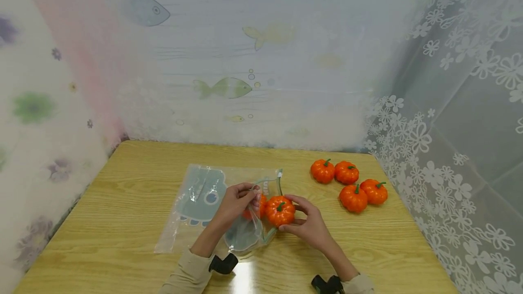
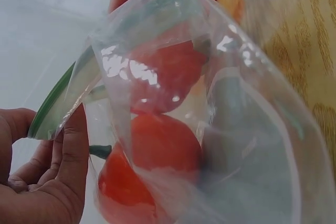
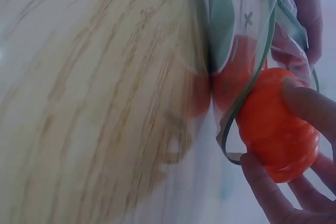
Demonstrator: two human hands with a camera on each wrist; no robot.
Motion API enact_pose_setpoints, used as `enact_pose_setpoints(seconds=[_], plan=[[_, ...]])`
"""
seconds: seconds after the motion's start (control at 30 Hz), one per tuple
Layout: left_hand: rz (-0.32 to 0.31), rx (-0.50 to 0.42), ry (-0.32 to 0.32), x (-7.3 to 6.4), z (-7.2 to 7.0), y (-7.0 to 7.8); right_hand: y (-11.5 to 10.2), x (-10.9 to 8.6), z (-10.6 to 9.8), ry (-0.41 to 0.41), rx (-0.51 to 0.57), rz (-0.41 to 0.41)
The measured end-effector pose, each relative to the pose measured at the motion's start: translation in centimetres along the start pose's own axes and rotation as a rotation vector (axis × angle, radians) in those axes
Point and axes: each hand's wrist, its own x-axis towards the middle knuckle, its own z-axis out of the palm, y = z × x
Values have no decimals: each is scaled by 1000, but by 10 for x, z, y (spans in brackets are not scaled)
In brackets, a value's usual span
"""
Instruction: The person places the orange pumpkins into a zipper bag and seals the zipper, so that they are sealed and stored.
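Note:
A clear zip bag (image 1: 241, 235) printed with a pale blue-green cartoon animal lies on the table, its green-edged mouth held up and apart. The thumb and fingers of my left hand (image 1: 239, 201) pinch the upper lip of that mouth; the left wrist view shows this hand (image 2: 52, 171) at the green strip. My right hand (image 1: 308, 221) grips a small glossy orange pumpkin (image 1: 280, 211) with a green stem, right at the opening. In the right wrist view, thumb and fingers wrap the held pumpkin (image 3: 278, 124). Another pumpkin (image 2: 157, 150) shows through the plastic inside the bag.
To the right on the wooden table (image 1: 122, 203), several more pumpkins (image 1: 353, 198) sit in two close groups. Patterned curtains (image 1: 261, 103) with fish hang behind the back edge, and floral ones (image 1: 441, 171) stand along the right side.

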Motion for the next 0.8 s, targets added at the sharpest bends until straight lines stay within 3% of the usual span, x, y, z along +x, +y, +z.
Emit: enact_pose_setpoints(seconds=[0.2,0.47,0.8], plan=[[7,48,36,-1,2,2,-2,4,5,-11,-40,-11],[-12,42,46,0,3,5,-4,8,10,-22,-45,-43],[-13,-18,3,-2,0,6,-9,9,18,23,-28,-38]])
